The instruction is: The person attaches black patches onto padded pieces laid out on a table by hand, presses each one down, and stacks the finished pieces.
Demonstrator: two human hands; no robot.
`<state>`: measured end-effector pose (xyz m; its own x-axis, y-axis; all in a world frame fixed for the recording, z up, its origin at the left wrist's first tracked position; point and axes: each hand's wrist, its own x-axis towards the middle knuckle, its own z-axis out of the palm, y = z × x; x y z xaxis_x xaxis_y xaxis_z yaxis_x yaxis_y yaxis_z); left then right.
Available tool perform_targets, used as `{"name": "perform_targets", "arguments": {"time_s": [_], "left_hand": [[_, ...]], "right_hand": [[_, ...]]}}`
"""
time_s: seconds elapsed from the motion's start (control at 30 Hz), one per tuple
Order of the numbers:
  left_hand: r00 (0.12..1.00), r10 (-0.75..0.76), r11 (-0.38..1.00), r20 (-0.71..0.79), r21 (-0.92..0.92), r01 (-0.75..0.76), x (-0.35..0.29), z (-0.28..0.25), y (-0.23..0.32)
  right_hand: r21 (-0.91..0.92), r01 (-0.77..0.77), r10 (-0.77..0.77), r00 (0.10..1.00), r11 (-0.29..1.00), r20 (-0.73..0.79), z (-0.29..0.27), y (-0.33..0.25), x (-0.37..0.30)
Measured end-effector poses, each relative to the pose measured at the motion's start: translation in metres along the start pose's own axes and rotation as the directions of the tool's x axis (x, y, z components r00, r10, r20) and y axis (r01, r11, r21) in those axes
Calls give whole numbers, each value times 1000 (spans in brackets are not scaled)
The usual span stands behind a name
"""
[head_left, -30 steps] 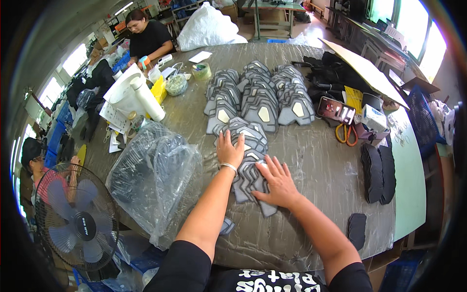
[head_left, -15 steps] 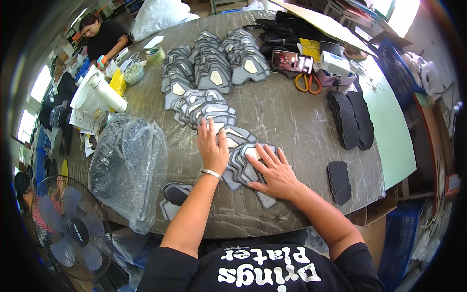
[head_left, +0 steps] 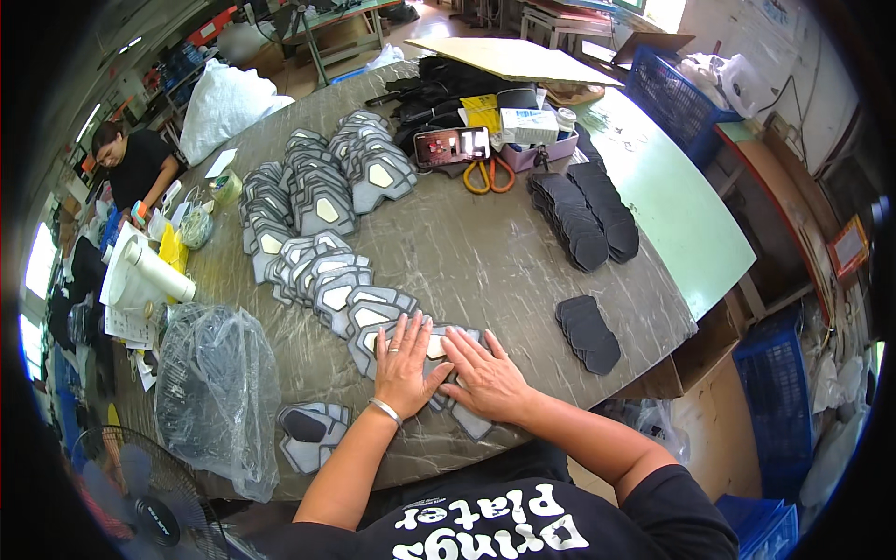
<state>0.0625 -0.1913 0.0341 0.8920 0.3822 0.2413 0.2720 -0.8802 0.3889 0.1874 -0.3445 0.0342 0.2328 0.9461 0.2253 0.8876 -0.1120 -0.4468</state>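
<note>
My left hand (head_left: 405, 373) lies flat, fingers stretched, on the near end of an overlapping row of grey padded pieces (head_left: 366, 315) with cream centre patches. Close beside it, my right hand (head_left: 489, 383) rests with fingers extended on the same end of the row. The hands cover much of the nearest pieces, and a grey corner (head_left: 467, 422) sticks out below the right palm. Farther back, the row meets several overlapping stacks of such pieces (head_left: 322, 207). Left of my left forearm lies a piece with a dark centre (head_left: 303, 427).
A clear plastic bag (head_left: 217, 392) lies at left, above a fan (head_left: 154, 509). Black oval pieces (head_left: 588, 334) sit at right, with longer black stacks (head_left: 569, 224) behind. Scissors (head_left: 489, 175), a phone (head_left: 452, 147) and a purple box (head_left: 546, 152) are at the back. A co-worker (head_left: 140, 163) sits far left.
The view has turned, so the table things appear farther left. My hands have come closer together over the near end of the row, and the pieces there now show less.
</note>
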Motion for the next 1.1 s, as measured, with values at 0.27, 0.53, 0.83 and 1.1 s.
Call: {"name": "perform_targets", "arguments": {"time_s": [0.27, 0.53, 0.83, 1.1], "left_hand": [[954, 159, 982, 254, 64, -180, -29, -6, 45], [967, 167, 985, 194, 1, -170, -28, -8, 64], [945, 256, 965, 204, 0, -261, -36, 5, 93], [899, 427, 890, 97, -220, -399, 37, 19, 124]], "right_hand": [[72, -241, 247, 861, 968, -444, -72, 45, -63], [54, -547, 514, 742, 835, -430, -112, 71, -113], [-163, -533, 451, 814, 830, -367, -106, 67, -72], [-21, -640, 591, 720, 768, -364, -102, 69, -63]]}}
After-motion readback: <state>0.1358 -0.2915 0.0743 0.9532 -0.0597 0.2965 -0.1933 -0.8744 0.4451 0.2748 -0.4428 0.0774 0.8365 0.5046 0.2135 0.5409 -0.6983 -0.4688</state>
